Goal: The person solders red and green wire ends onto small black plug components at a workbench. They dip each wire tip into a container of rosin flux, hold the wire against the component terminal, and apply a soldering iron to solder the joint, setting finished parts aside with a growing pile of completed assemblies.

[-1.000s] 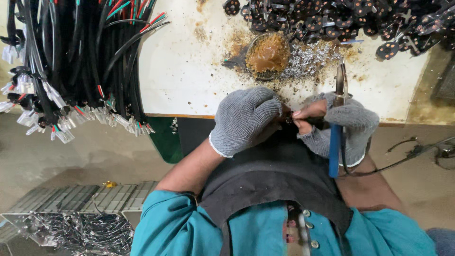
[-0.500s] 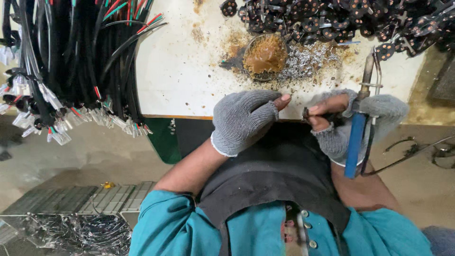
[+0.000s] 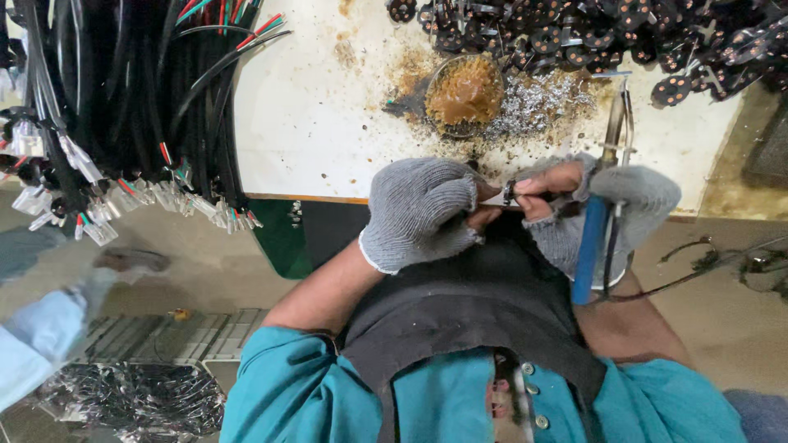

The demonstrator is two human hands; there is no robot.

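On the stained white counter (image 3: pixel 328 123) a small round metal dish (image 3: pixel 465 95) holds brown paste, with silvery solder scraps (image 3: pixel 542 94) just beside it. Nearer the edge, the grey-gloved left hand (image 3: pixel 420 212) and right hand (image 3: pixel 591 205) meet, their bare fingertips pinched shut on a small black ring-shaped connector (image 3: pixel 509 194) between them. The right hand also grips a blue-handled soldering iron (image 3: pixel 593 246), tip pointing away. Black cable bundles (image 3: pixel 123 98) hang off the counter's left side.

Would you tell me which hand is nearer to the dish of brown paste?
Right. The right hand, holding the blue-handled tool, lies just below and right of the dish; the left hand sits slightly farther, below and left of it.
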